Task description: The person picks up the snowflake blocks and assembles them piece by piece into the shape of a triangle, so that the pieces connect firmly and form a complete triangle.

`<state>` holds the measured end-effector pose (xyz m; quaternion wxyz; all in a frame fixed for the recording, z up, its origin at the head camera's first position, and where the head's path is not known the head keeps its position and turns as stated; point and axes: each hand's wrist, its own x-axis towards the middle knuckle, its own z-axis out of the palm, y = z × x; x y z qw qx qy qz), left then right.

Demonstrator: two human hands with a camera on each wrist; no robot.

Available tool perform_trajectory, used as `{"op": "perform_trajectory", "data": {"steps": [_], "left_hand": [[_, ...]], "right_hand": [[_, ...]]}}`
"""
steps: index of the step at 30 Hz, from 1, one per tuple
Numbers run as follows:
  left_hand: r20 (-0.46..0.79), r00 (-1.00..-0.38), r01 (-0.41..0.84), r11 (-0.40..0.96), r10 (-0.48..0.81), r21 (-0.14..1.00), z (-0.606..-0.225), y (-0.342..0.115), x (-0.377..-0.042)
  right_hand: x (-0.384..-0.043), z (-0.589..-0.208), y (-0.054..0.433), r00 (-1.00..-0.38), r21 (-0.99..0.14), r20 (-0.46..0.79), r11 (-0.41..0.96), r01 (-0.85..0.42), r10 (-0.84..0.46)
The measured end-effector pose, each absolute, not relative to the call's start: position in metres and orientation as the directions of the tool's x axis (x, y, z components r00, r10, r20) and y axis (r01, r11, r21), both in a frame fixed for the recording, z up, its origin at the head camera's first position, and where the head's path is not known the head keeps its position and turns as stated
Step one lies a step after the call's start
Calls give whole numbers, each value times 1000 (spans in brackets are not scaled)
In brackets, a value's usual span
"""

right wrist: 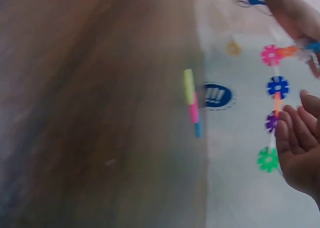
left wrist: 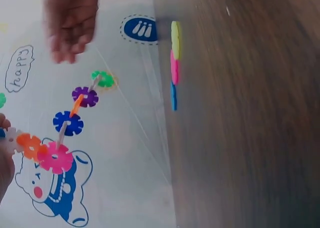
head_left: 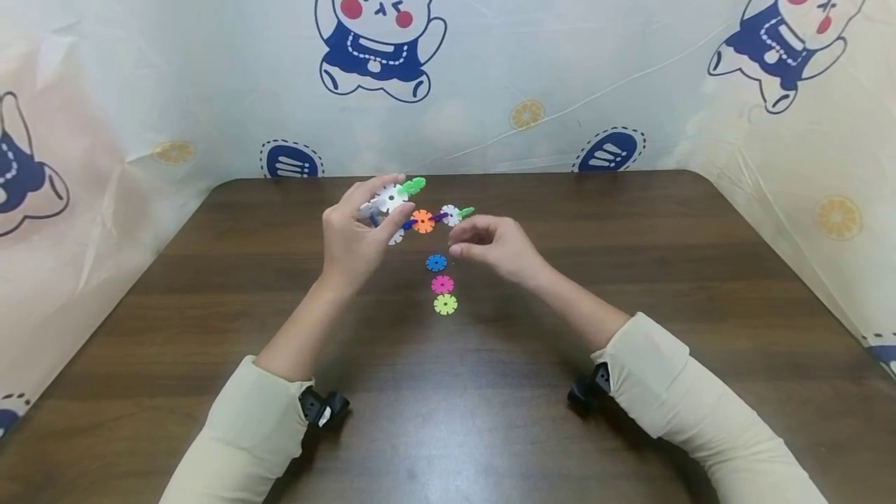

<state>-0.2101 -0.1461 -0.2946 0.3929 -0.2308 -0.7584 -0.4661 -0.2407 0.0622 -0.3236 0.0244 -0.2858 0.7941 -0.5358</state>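
My left hand (head_left: 350,247) pinches a chain of slotted plastic discs (head_left: 423,221) between thumb and fingers, holding it above the table's far part. White, green, orange, blue and purple discs show in it, set crosswise to each other. In the left wrist view a pink disc (left wrist: 55,158) marks a bend, and a green disc (left wrist: 103,79) forms the free end. Close to that end hovers my right hand (head_left: 500,246), its fingers loosely bent with nothing visible between them. Below lie a blue disc (head_left: 436,263), a pink disc (head_left: 442,285) and a yellow-green disc (head_left: 445,304).
The brown wooden table (head_left: 448,411) reaches back to a pale cloth (head_left: 490,45) printed with cartoon bears. The three loose discs lie in a short row near the table's middle. Each wrist carries a small black camera (head_left: 324,408).
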Motion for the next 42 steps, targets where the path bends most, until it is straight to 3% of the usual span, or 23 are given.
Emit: {"op": "perform_trajectory", "data": {"steps": [6,12,27,42], "left_hand": [[814,-578,704,477,-44,526,-295,-152,-210],[814,-579,705,468,-55,533,-298,-154,-210],[801,-596,695,461,-60,551,-300,-150,-210],[796,-602,692,459,-61,558,-300,-150,-210]], "right_hand": [[-249,-345,58,-770,-780,20,472,-411,-638],[-255,-359,56,-729,-738,-79,532,-416,-680],[-254,-364,46,-729,-643,-122,613,-459,-674],[-248,-365,43,-721,-553,-87,635,-539,-688]]}}
